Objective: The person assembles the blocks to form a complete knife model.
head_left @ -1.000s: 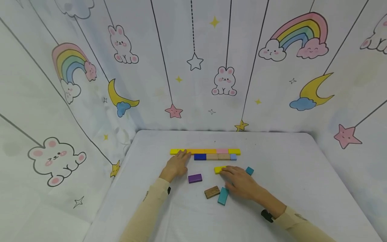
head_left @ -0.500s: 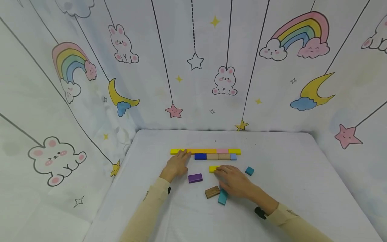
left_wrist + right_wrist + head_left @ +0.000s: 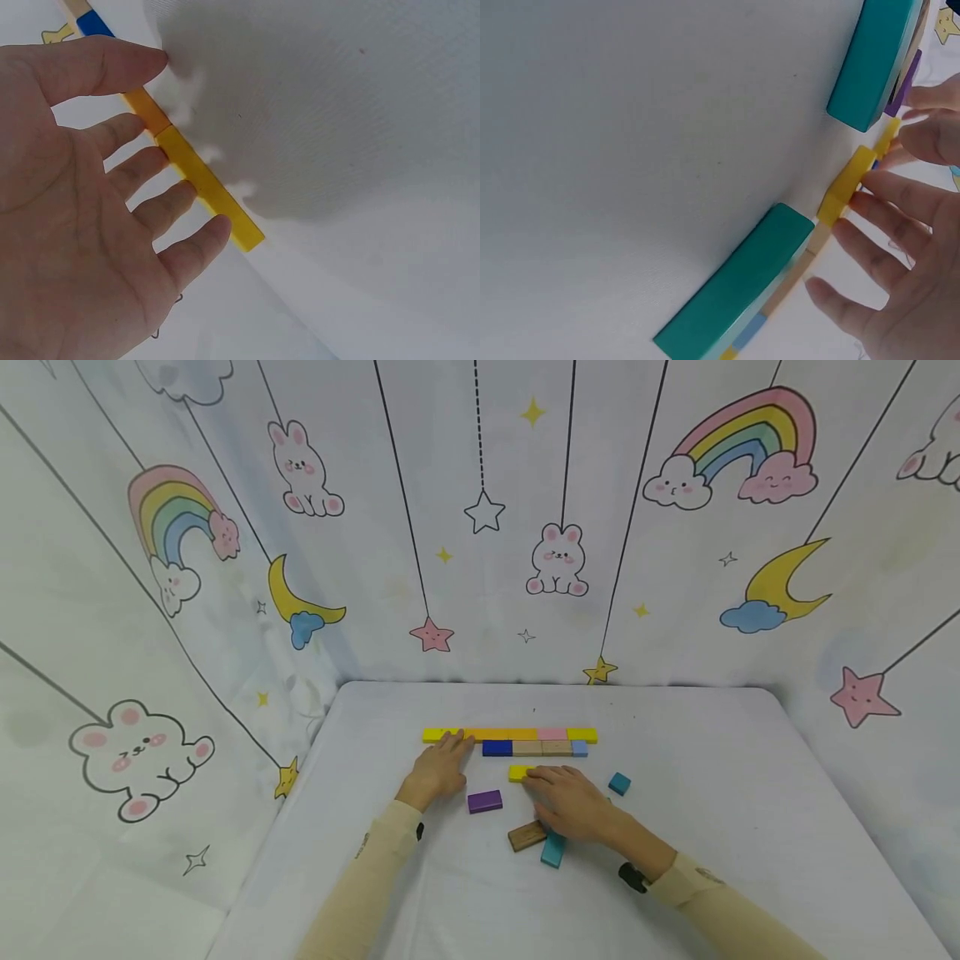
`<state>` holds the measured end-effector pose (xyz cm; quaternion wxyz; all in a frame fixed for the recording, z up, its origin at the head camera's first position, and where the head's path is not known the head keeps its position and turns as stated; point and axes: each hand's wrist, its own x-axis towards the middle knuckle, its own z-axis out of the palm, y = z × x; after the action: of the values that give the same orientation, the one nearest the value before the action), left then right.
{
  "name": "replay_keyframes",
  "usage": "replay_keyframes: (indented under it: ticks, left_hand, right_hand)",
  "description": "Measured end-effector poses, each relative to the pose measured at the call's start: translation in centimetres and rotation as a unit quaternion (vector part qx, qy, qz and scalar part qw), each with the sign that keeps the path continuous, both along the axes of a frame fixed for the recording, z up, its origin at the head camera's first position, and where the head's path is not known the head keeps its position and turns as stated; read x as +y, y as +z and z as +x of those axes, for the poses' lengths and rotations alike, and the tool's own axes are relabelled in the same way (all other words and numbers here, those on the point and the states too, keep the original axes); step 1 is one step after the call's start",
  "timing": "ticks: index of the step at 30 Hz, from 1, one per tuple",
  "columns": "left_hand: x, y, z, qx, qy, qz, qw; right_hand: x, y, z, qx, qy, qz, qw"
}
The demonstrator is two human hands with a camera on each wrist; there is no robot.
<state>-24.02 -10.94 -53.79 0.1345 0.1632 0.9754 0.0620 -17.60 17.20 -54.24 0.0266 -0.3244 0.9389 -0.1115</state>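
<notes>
My left hand [image 3: 435,770] rests its fingertips along the left part of a back row of blocks, by the yellow [image 3: 433,736] and orange [image 3: 495,735] ones. In the left wrist view its fingers are spread, with the yellow piece [image 3: 210,187] beneath several fingertips. My right hand [image 3: 573,802] touches a loose yellow block [image 3: 517,773] just in front of a shorter second row. Seen from the right wrist, the fingers reach out straight to that yellow block [image 3: 845,184], and the thumb stands apart. The second row holds dark blue [image 3: 497,748], wooden [image 3: 527,749] and light blue [image 3: 579,749] blocks.
A purple block [image 3: 485,802] lies between the hands. Nearer me are a brown block [image 3: 526,837] and a teal block [image 3: 552,852], partly under the right hand. Another teal block [image 3: 619,783] sits to the right. Pink [image 3: 552,735] and yellow [image 3: 582,736] blocks end the back row.
My right hand has moved left, and the loose yellow block has slid left and slightly away from me with it. The right teal block is now fully uncovered. My left hand has stayed put.
</notes>
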Motion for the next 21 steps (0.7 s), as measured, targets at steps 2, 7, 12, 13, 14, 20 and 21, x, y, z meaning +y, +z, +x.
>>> replay_keyframes:
  ticks: [2,7,12,13,14,20,21]
  left_hand:
    - [0.1,0.5,0.3,-0.001,0.0,0.002,1.0]
    - [0.0,0.6,0.4,0.004,0.0,0.009,0.9999]
    - [0.1,0.8,0.5,0.0,0.002,0.007,1.0]
    - [0.1,0.8,0.4,0.0,0.002,0.007,1.0]
    - [0.1,0.8,0.4,0.001,0.002,0.006,1.0]
    - [0.1,0.6,0.4,0.006,0.002,0.009,0.9999]
    - [0.1,0.6,0.4,0.006,0.002,0.008,0.9999]
  right_hand:
    - [-0.3,-0.1,-0.2,0.002,0.002,0.003,1.0]
    - [-0.8,0.0,-0.7,0.005,0.01,0.0,0.9999]
    - [-1.2,-0.1,-1.2,0.011,0.013,0.012,0.9998]
    - [-1.3,-0.1,-1.3,0.013,0.013,0.014,0.9997]
    - [-1.4,-0.1,-1.3,0.013,0.013,0.015,0.9997]
    - [-2.0,0.0,-1.7,-0.002,0.009,0.017,0.9998]
    - [-2.1,-0.1,-1.7,-0.002,0.009,0.018,0.9998]
